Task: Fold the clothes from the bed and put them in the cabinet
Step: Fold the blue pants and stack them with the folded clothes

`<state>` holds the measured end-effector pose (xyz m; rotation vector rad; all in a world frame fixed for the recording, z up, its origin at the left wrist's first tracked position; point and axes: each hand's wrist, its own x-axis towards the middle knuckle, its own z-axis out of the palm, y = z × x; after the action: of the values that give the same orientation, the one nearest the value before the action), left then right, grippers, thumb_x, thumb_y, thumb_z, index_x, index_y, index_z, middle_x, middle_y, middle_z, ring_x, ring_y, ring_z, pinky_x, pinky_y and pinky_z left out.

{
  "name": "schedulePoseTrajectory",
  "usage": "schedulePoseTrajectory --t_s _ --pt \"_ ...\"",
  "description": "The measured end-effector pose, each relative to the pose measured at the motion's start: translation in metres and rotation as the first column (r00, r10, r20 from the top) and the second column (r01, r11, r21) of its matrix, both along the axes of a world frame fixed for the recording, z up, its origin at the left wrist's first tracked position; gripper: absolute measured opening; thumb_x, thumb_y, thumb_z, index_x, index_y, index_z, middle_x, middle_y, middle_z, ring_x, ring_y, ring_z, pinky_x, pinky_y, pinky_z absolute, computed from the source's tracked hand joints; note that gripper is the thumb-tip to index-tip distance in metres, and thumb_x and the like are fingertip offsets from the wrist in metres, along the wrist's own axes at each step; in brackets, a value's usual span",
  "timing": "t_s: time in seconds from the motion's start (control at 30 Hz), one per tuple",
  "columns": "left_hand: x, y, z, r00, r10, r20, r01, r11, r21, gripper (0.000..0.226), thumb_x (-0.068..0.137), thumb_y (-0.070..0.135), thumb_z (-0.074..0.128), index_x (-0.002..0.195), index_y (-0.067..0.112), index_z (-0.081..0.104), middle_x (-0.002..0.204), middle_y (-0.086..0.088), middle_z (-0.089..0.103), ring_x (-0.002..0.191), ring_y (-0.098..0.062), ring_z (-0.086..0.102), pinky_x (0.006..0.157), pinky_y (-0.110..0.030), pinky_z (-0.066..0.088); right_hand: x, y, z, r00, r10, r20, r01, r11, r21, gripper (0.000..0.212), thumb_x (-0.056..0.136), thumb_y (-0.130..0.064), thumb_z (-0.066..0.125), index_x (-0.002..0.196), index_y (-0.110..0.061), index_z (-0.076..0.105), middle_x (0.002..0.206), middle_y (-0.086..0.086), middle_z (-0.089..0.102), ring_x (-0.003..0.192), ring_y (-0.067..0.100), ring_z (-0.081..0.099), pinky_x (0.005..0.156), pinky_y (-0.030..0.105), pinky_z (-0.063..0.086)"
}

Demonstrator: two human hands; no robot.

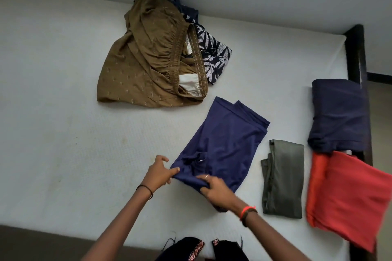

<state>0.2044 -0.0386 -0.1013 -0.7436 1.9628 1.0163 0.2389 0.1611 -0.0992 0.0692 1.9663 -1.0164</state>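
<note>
A navy blue garment (224, 144) lies partly folded on the white mattress (63, 112), slanting from near me toward the far right. My left hand (158, 172) pinches its near left corner between thumb and fingers. My right hand (214, 188) grips the bunched near edge, fingers curled into the cloth. Farther back lies a crumpled brown patterned garment (146, 57) with a dark blue leaf-print piece (214, 53) under its right side.
Folded pieces sit to the right: an olive-grey one (283, 178), a red one (347, 199) and a dark navy one (339, 114) at the mattress edge. A dark bed frame (356, 53) runs along the right. The wall rises behind the bed.
</note>
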Motion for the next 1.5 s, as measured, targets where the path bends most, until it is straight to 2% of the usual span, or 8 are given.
schedulePoseTrajectory --t_s 0.23,0.5,0.7,1.03,1.17,1.33,1.43,1.5 --pt "-0.081 0.042 0.007 0.990 0.034 -0.137 -0.015 0.991 0.134 0.039 0.087 0.020 0.066 0.110 0.014 0.035 0.069 -0.003 0.062 0.050 -0.014 0.049 0.039 -0.012 0.039 -0.074 0.062 0.002 0.989 -0.150 0.007 0.150 0.988 -0.043 0.022 0.086 -0.002 0.056 0.105 -0.008 0.065 0.099 0.009 0.068 0.088 0.017 0.062 0.086 0.033 0.050" --pt "-0.073 0.057 -0.011 0.861 -0.180 -0.476 0.219 0.975 0.026 0.029 0.093 0.009 0.051 0.122 0.012 0.051 0.109 -0.006 0.062 0.096 -0.019 0.061 0.086 -0.029 0.050 -0.088 0.082 -0.032 0.910 -0.307 -0.279 0.379 0.889 0.257 0.045 0.090 -0.005 0.050 0.135 -0.007 0.046 0.129 0.014 0.055 0.119 0.028 0.051 0.097 0.026 0.037" --pt "-0.029 0.032 -0.055 0.036 -0.948 -0.317 0.752 0.234 -0.616 0.093 0.063 0.001 0.072 0.145 0.015 0.030 0.152 -0.004 0.033 0.138 -0.022 0.035 0.111 -0.041 0.029 -0.018 0.032 -0.047 0.818 0.238 -0.523 0.072 0.860 0.505 0.089 0.084 -0.038 0.064 0.149 -0.002 0.016 0.155 0.017 0.022 0.144 0.030 0.019 0.117 0.047 0.015" --pt "-0.044 0.042 -0.080 -0.247 -0.969 -0.012 0.628 -0.150 -0.764 0.063 0.094 0.013 0.032 0.148 0.010 -0.002 0.158 -0.004 0.010 0.145 -0.017 0.012 0.115 -0.044 0.004 0.008 0.030 -0.087 0.851 0.254 -0.460 0.035 0.846 0.532 0.093 0.077 -0.018 0.064 0.148 0.001 0.008 0.153 0.023 0.022 0.143 0.032 0.021 0.115 0.041 0.004" --pt "-0.045 0.039 -0.078 -0.221 -0.975 0.001 0.660 -0.150 -0.736 0.059 0.092 0.013 0.019 0.147 0.009 0.001 0.158 -0.005 0.013 0.145 -0.016 0.014 0.115 -0.046 0.008 0.017 0.035 -0.090 0.817 0.306 -0.489 0.033 0.822 0.569 0.058 0.089 -0.003 0.023 0.146 0.006 0.017 0.152 0.022 0.024 0.143 0.032 0.021 0.116 0.041 0.005" --pt "-0.041 0.036 -0.052 -0.178 -0.982 -0.069 0.813 -0.107 -0.572 0.061 0.098 0.008 0.026 0.150 0.013 -0.005 0.159 -0.002 -0.004 0.147 -0.015 0.007 0.117 -0.047 0.000 0.031 0.028 -0.067 0.899 0.161 -0.407 0.036 0.900 0.435 0.072 0.080 0.010 0.026 0.148 0.003 0.003 0.156 0.015 -0.002 0.146 0.028 -0.002 0.116 0.027 -0.014" --pt "-0.044 0.031 -0.035 0.056 -0.981 -0.187 0.935 0.117 -0.334 0.053 0.097 0.015 0.037 0.148 0.020 0.024 0.153 -0.002 0.030 0.137 -0.017 0.035 0.110 -0.030 0.022 0.036 0.032 -0.043 0.955 0.102 -0.279 -0.035 0.972 0.234 0.083 0.079 0.016 0.032 0.148 -0.004 -0.010 0.154 0.003 -0.016 0.147 0.022 -0.007 0.114 0.018 -0.013" --pt "-0.051 0.030 -0.021 0.222 -0.957 -0.187 0.959 0.249 -0.134 0.043 0.094 0.017 0.042 0.137 0.021 0.043 0.136 -0.006 0.053 0.118 -0.024 0.052 0.092 -0.027 0.036 0.026 0.040 -0.021 0.996 -0.061 -0.067 0.068 0.993 0.100 0.073 0.084 0.013 0.034 0.150 -0.009 0.013 0.154 0.010 0.025 0.135 0.023 0.037 0.108 0.009 0.022"
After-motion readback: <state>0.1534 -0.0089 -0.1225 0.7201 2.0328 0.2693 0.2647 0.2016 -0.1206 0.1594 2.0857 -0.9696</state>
